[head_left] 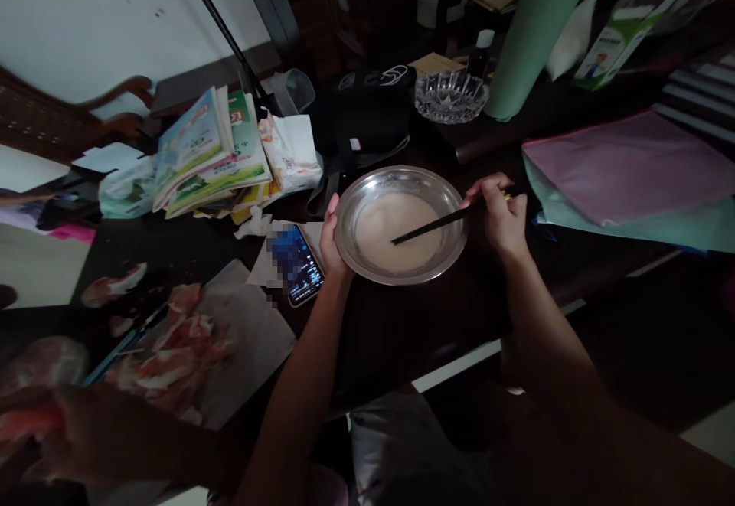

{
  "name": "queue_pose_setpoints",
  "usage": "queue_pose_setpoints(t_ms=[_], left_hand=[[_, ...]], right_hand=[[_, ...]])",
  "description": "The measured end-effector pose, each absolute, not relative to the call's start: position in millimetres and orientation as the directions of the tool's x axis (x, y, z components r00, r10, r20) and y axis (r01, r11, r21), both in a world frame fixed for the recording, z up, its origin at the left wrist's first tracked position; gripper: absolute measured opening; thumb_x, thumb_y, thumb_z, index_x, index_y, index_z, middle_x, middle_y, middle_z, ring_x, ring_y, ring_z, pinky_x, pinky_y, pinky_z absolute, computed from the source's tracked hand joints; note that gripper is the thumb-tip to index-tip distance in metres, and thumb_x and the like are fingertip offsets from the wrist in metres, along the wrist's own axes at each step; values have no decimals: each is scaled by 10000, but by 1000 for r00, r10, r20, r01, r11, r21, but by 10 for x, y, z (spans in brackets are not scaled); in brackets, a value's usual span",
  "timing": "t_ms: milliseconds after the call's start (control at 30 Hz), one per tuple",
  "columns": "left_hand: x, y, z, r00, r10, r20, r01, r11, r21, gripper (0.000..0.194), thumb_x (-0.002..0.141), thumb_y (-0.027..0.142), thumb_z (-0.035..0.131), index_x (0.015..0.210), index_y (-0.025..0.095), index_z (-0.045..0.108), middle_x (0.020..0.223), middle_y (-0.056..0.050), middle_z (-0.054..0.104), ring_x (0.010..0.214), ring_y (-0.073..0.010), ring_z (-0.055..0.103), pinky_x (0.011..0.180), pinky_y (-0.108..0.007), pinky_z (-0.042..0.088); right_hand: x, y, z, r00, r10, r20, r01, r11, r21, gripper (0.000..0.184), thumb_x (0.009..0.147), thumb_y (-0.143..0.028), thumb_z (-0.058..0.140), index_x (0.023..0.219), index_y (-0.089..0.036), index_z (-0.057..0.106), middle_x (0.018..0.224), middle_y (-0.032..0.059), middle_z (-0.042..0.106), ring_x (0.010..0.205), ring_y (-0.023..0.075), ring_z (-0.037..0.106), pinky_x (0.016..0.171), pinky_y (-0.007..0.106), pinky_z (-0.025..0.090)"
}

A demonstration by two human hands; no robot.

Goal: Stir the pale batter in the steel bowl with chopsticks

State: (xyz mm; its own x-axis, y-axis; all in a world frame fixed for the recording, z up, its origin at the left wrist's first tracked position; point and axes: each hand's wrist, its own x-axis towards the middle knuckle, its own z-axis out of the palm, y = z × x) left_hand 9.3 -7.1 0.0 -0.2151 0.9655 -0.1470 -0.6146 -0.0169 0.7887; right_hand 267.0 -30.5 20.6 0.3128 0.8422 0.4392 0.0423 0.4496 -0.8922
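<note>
A round stainless steel bowl (396,275) holds a pale, milky, beige liquid (379,219). My left hand (333,244) is closed on the bowl's left rim, with the thumb up along the side. In my right hand (501,213) is a pair of black chopsticks (439,223), held together, slanting down to the left with their tips in the liquid. Some right-hand fingers are at or close to the bowl's right rim; whether they touch it is unclear. Just left of my left hand lies a lit phone (302,269), its screen partly blurred out.
At lower left, another person's blurred hand (86,429) holds something reddish beside peels (172,360) on a pale sheet (253,330). Stacked booklets (212,154), a tissue pack (292,150), a glass ashtray (451,99), a green cylinder (537,39) and a pink folder (625,165) surround the bowl.
</note>
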Motion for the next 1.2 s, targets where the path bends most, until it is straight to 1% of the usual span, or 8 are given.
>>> queue_pose_setpoints(t_ms=[100, 300, 433, 500, 633, 833, 1000, 1200], left_hand=[[110, -89, 41, -205, 965, -164, -636, -4, 772, 266, 931, 207, 513, 1080, 244, 729, 1131, -2, 748, 1100, -157, 662, 1050, -296, 459], [153, -123, 123, -217, 952, -217, -683, 11, 730, 323, 981, 146, 421, 1065, 231, 721, 1067, 16, 758, 1132, -157, 654, 1068, -316, 454], [145, -119, 100, -215, 957, -195, -649, 9, 761, 291, 963, 196, 468, 1107, 236, 718, 1121, -6, 751, 1152, -163, 652, 1076, -311, 444], [137, -113, 81, -215, 960, -181, -627, 6, 779, 285, 942, 223, 500, 1123, 241, 720, 1164, -20, 744, 1175, -176, 647, 1069, -306, 447], [136, -111, 82, -217, 958, -188, -635, 8, 772, 306, 934, 211, 497, 1146, 230, 717, 1145, -15, 755, 1145, -166, 658, 1030, -270, 468], [135, -103, 78, -222, 957, -189, -627, 8, 779, 339, 929, 219, 487, 1188, 243, 706, 1084, -11, 769, 1090, -152, 671, 1037, -274, 462], [126, -96, 47, -222, 960, -171, -635, -10, 773, 266, 908, 213, 526, 1090, 242, 718, 1119, -5, 759, 1126, -162, 662, 1031, -282, 474], [126, -101, 52, -212, 962, -172, -639, -3, 770, 263, 911, 223, 539, 1112, 252, 706, 1072, 6, 754, 1131, -168, 656, 1048, -307, 457]], right_hand=[[2659, -310, 211, 240, 853, 464, 71, 461, -884, 346, 883, -556, 651, 772, -231, 690, 675, -16, 673, 646, 136, 644, 692, 308, 535], [2674, -307, 215, 369, 807, 462, 81, 467, -880, 383, 892, -585, 618, 733, -239, 652, 632, -28, 624, 589, 137, 625, 629, 310, 514], [2665, -303, 213, 253, 852, 458, 84, 452, -888, 365, 873, -584, 646, 764, -238, 679, 671, -17, 665, 644, 145, 650, 691, 323, 536], [2669, -299, 219, 289, 832, 475, 109, 464, -879, 357, 875, -567, 654, 756, -231, 684, 686, -11, 678, 673, 147, 658, 712, 321, 533], [2680, -301, 228, 415, 781, 467, 51, 493, -869, 340, 896, -519, 645, 724, -226, 667, 608, -31, 635, 565, 130, 614, 603, 293, 493], [2664, -313, 211, 254, 856, 451, 43, 456, -889, 320, 886, -532, 658, 783, -232, 699, 651, -21, 663, 633, 140, 649, 673, 309, 530], [2680, -306, 215, 372, 798, 474, 61, 489, -870, 356, 892, -553, 640, 739, -233, 669, 623, -27, 639, 576, 133, 621, 624, 305, 515], [2655, -314, 202, 242, 858, 454, 60, 454, -889, 339, 862, -572, 667, 774, -246, 698, 682, -13, 685, 641, 156, 652, 688, 336, 549]])
